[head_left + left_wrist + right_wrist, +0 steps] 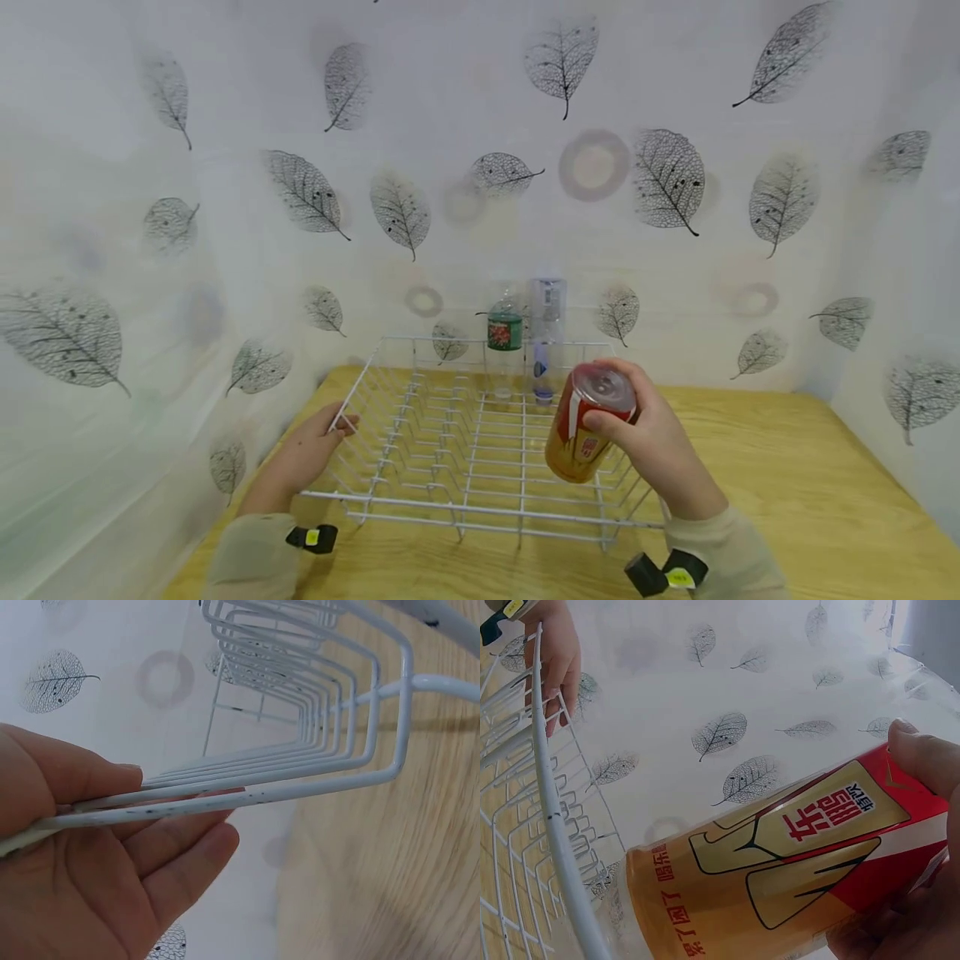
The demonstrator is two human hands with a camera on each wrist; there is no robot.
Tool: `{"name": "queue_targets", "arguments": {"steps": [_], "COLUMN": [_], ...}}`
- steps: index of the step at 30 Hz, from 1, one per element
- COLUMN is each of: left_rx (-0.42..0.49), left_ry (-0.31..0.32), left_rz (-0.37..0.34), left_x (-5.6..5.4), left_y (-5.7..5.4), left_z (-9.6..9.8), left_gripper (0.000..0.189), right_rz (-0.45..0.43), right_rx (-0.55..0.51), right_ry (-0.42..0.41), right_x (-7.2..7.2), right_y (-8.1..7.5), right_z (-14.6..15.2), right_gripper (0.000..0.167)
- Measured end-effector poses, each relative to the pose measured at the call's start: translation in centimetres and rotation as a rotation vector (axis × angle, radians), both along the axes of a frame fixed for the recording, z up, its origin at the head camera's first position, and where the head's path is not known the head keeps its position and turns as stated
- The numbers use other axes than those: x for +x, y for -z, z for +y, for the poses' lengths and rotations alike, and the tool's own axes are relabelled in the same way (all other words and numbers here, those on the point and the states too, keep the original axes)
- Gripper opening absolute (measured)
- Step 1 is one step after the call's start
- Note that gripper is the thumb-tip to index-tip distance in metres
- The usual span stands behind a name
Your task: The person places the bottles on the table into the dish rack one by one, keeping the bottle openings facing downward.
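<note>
My right hand grips a red and gold drink can, fingers and thumb around its upper part. The can tilts and is held above the right part of a white wire dish rack. The right wrist view shows its printed label up close. At the rack's left side, my left hand holds the upper wires. In the left wrist view, the thumb lies over the wires with the fingers beneath them.
Beyond the rack's far side stand a clear bottle with a green label and a taller clear bottle. The rack sits on a wood-grain table. A white leaf-printed curtain surrounds the back and sides.
</note>
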State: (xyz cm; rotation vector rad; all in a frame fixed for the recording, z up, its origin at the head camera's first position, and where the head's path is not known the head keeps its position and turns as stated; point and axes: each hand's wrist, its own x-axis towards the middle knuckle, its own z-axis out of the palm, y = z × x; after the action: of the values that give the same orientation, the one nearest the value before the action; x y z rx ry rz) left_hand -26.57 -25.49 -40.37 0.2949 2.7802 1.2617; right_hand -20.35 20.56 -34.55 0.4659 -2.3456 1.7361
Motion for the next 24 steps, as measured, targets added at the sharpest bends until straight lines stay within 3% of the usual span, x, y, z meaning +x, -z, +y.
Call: {"name": "queue_targets", "arguments": {"steps": [5,15,19,24], "left_rx": [0.091,0.081,0.077,0.066], "left_ry": [0.011,0.010,0.009,0.009], "left_rz": [-0.012,0.009,0.002,0.004], "left_x": [-0.2,-0.3,-0.3,-0.3], "left_y": [0.3,0.5,0.5,0.5], "left_z": [-0.1,-0.4,-0.4,-0.5], "left_gripper": [0.047,0.048,0.049,0.048], "right_rz": [-0.011,0.049,0.070,0.071], "right_rx": [0.009,0.063,0.068,0.138], "right_ry": [0.003,-0.009,0.004,0.057], "right_x": [-0.2,-1.2,-2.7,-5.8], "right_y": [-0.4,-2.7,-4.4,-5.7], "right_z": [0.2,0.6,1.1,1.5], "right_gripper": [0.063,0.065,0.066,0.074]}}
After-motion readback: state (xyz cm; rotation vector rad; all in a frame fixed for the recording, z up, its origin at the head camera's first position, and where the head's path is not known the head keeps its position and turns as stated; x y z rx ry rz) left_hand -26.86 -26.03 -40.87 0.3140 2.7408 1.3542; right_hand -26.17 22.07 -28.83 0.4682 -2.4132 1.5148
